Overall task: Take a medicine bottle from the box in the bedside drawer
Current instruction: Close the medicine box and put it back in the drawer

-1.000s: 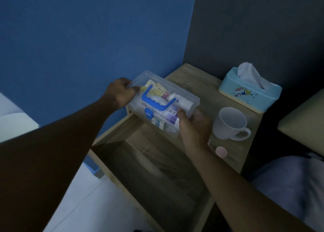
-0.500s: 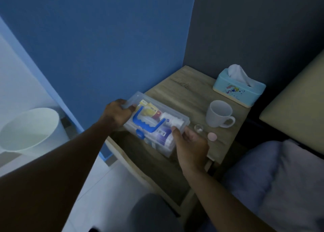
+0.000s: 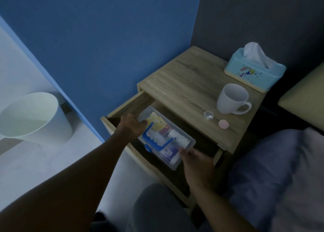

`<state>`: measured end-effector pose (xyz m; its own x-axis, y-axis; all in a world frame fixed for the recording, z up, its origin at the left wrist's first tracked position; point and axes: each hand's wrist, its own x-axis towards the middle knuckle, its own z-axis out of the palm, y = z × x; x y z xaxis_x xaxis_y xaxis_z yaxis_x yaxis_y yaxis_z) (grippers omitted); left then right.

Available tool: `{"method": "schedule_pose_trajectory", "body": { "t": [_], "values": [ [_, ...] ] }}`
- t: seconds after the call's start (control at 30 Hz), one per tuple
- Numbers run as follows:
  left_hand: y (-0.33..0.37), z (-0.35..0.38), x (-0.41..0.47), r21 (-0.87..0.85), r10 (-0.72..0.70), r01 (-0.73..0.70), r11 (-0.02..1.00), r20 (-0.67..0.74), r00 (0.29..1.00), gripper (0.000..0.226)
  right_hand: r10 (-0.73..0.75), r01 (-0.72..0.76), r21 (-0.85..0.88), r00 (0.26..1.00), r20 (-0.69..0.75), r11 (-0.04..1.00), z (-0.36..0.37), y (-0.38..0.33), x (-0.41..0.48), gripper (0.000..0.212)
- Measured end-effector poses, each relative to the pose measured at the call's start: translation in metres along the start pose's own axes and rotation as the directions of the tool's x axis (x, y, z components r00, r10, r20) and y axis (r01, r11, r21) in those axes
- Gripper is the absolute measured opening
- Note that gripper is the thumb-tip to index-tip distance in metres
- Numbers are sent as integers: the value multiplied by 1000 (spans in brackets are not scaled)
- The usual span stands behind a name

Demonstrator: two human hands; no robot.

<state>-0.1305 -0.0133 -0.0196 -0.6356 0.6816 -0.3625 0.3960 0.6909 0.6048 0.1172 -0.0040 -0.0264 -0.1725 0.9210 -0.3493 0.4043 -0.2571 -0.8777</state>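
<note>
Both hands clamp the clear box [image 3: 166, 140] inside the open drawer [image 3: 122, 109]: my left hand [image 3: 133, 126] at its far-left corner, my right hand [image 3: 196, 159] at its near-right corner. Medicine bottle [image 3: 180, 140] lies inside by the right end, nearer my right hand.

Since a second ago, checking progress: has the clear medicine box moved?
Yes. The medicine box went from the tabletop edge down into the open drawer.
</note>
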Motion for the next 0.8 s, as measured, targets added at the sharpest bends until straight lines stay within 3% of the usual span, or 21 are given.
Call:
{"method": "schedule_pose_trajectory", "body": {
  "t": [0.17,0.33,0.63,0.7,0.8],
  "values": [
    [-4,24,11,-134,-16,24,991,64,998,33,63,-63,-24,998,-24,998,8,18,15,4],
    [-8,38,18,-148,-27,35,988,61,998,37,72,-73,-15,996,-50,997,16,33,31,12],
    [-15,45,15,-133,15,-9,991,46,999,31,64,-65,-147,998,-14,987,16,40,33,12],
    [-15,46,11,-101,65,-65,993,-8,998,34,19,-18,-240,1000,4,971,17,37,30,20],
    [-16,53,-2,21,216,-215,976,-47,975,54,-133,139,-411,990,44,901,19,32,24,56]
  ]
}}
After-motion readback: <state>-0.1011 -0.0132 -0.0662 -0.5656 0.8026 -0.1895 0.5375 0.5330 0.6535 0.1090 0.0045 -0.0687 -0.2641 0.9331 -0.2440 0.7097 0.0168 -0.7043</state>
